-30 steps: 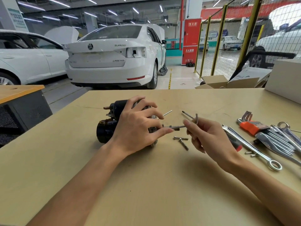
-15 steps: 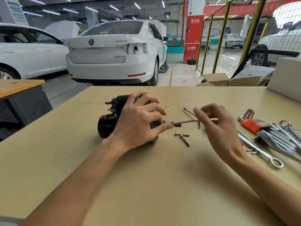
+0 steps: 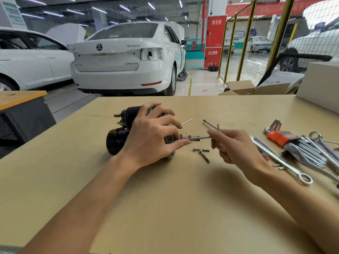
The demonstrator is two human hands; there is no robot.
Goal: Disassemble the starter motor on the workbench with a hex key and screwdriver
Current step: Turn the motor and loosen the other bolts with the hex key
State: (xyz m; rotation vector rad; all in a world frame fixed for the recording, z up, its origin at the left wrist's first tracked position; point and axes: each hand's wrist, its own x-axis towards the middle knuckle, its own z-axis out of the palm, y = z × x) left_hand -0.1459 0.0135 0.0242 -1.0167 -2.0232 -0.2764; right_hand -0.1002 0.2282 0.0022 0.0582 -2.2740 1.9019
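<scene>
The black starter motor (image 3: 117,138) lies on its side on the tan workbench (image 3: 165,208). My left hand (image 3: 152,138) grips it from above, fingers curled over its right end. A hex key (image 3: 200,138) runs level from the motor's right end to my right hand (image 3: 236,149), which pinches its bent end between thumb and fingers. Two loose bolts (image 3: 202,152) lie on the bench just below the hex key. Another thin rod (image 3: 211,125) lies behind my right hand.
At the right lie a hex key set in an orange holder (image 3: 278,137), several combination wrenches (image 3: 286,162) and a red-tipped tool (image 3: 266,158) partly behind my right wrist. A white box (image 3: 321,85) stands at the far right. Cars stand beyond the bench's far edge.
My right hand has closed on the hex key's bent end again after briefly opening above it. The left hand and motor have stayed put.
</scene>
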